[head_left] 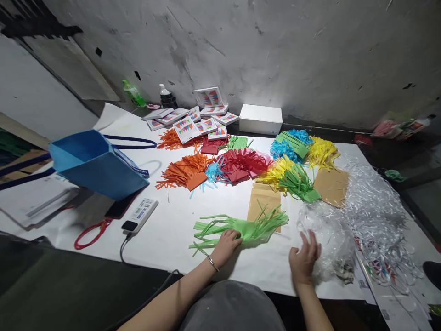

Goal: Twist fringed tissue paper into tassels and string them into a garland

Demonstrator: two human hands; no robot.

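My left hand [226, 247] is closed on the near edge of a light green fringed tissue-paper tassel [245, 228]. The tassel lies spread on the white table, its cut strips fanning out to left and right. Its right part overlaps a brown paper piece [257, 197]. Over to the right, my right hand [305, 257] is raised with its fingers apart and holds nothing. Beside that hand lies a heap of crumpled clear plastic bags [330, 239]; whether the fingertips touch it I cannot tell. A green tassel [299, 184] rests just beyond.
Orange [188, 172], red [237, 164] and yellow tassels [322, 152] lie further back. Behind them are printed packs [186, 129] and a white box [261, 119]. A blue bag [98, 161] and a corded power bank [140, 216] are left; silvery strands [375, 207] pile up right.
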